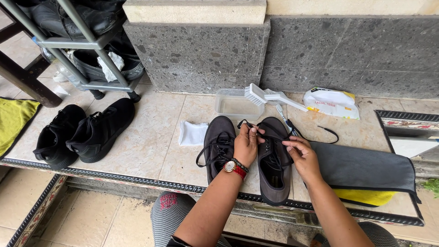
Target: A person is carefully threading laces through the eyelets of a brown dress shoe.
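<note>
Dark grey shoe (273, 171) lies toe-away, long axis straight ahead, left hand (247, 145) and right hand (299, 153) both pinching its black lace (267, 135) over the eyelets.

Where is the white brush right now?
The white brush rests on the clear plastic tub by the stone wall, just beyond the grey shoes, left of the tissue pack.

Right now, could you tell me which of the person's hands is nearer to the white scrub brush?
Right. The right hand sits just below the white scrub brush, at the grey shoe; the left hand is farther left.
</note>
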